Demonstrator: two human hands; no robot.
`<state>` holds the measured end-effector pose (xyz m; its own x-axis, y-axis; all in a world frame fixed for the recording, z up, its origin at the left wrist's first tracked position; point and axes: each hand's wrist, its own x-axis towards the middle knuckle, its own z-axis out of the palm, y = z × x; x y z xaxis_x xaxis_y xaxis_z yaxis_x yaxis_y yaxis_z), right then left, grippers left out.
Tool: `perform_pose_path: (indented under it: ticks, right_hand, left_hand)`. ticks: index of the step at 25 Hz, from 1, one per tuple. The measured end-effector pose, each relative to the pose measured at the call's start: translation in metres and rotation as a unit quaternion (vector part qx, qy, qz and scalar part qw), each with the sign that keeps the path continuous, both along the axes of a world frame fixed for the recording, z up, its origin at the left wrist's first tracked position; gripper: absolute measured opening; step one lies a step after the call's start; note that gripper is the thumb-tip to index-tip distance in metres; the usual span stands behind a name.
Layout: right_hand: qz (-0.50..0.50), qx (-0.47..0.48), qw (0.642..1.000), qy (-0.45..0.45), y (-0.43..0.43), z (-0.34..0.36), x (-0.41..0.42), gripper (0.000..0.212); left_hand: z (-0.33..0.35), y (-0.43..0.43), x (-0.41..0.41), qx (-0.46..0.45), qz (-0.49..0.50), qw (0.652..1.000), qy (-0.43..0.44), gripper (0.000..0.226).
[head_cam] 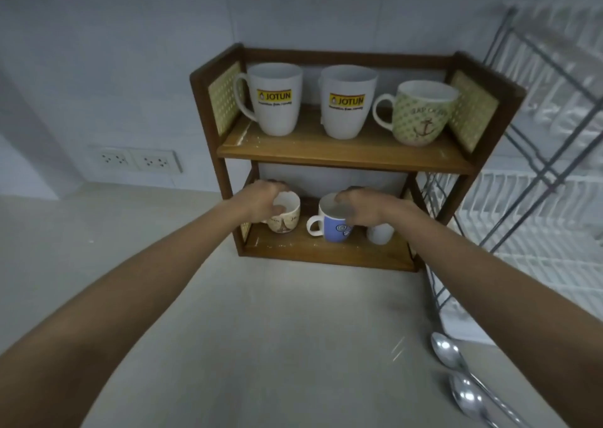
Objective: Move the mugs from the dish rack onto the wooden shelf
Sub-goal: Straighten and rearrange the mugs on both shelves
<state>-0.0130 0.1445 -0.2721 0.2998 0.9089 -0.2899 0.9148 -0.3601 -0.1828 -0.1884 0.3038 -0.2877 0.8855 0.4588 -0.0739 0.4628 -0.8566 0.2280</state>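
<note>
Pale tiled walls and a light surface point(261, 313) carry the wooden shelf point(342, 156), with the dish rack point(535, 199) to its right. Three mugs are set upright on the upper board; no mug can be made out in the rack, so the task is judged nearly done. On the lower board the cream mug point(285, 214) is gripped at the rim by the left hand point(261, 199), and the blue mug point(332, 223), upright with handle pointing left, by the right hand point(359, 207). A white mug point(380, 233) stands just right.

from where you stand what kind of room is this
Most likely a home kitchen counter: a wooden shelf holding mugs, a wire dish rack beside it, and spoons lying on the worktop.
</note>
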Motion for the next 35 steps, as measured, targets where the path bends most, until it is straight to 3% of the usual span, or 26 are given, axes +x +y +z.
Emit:
perform_pose_path:
  ticks: [3,6,12,19,24,27,29,35]
  right_hand:
    - [0.020,-0.085,0.996,-0.029,0.029,-0.007,0.009,0.096]
    - [0.038,-0.131,0.990,-0.042,0.049,-0.017,0.020,0.104]
    - [0.002,-0.094,0.995,-0.043,0.063,-0.032,0.029,0.089]
    - [-0.072,-0.043,0.995,-0.054,0.063,-0.042,0.022,0.079]
    - [-0.090,-0.111,0.989,0.029,0.053,-0.027,0.040,0.102]
    - [-0.136,-0.087,0.987,0.004,0.037,-0.017,0.073,0.079]
    - [-0.152,-0.148,0.977,-0.023,0.024,-0.024,0.084,0.062]
    - [-0.136,-0.138,0.980,-0.052,0.005,-0.039,0.089,0.062]
  left_hand:
    - [-0.015,0.015,0.025,0.000,0.063,0.994,0.088,0.072]
    - [-0.031,0.027,0.044,0.004,0.101,0.984,0.145,0.086]
    - [-0.049,0.042,0.054,-0.010,0.107,0.985,0.139,0.074]
    - [-0.049,0.046,0.052,-0.029,0.062,0.990,0.124,0.076]
    - [-0.045,0.041,0.061,-0.011,0.063,0.984,0.164,0.083]
    - [-0.042,0.020,0.083,-0.034,0.029,0.996,0.071,0.090]
    - [-0.043,-0.002,0.103,-0.050,-0.016,0.997,0.050,0.093]
    - [-0.056,-0.026,0.125,0.047,-0.055,0.995,0.063,0.081]
